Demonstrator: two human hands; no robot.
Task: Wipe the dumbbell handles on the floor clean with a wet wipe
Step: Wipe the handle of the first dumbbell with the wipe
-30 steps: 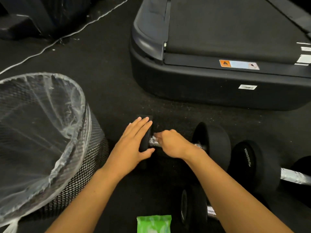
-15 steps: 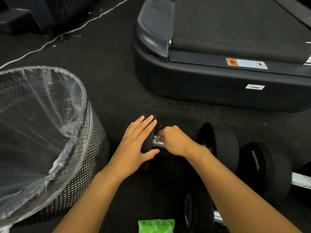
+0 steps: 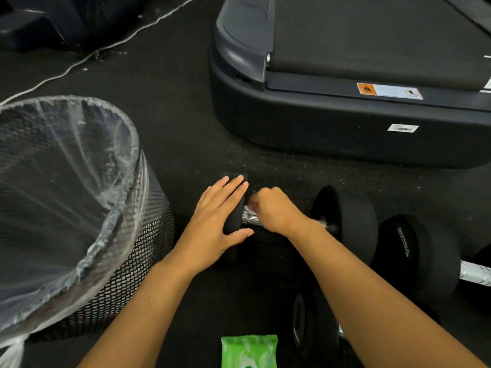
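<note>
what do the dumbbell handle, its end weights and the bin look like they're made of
Dumbbell handle: bright silvery metal, probably chromed steel; it glints, and its surface looks finely textured. End weights: matte black with soft, dull edges, likely rubber coated, though what lies beneath is hidden. Bin: black mesh with diamond-shaped openings, probably metal, lined with a thin, crinkled clear plastic bag.
</note>
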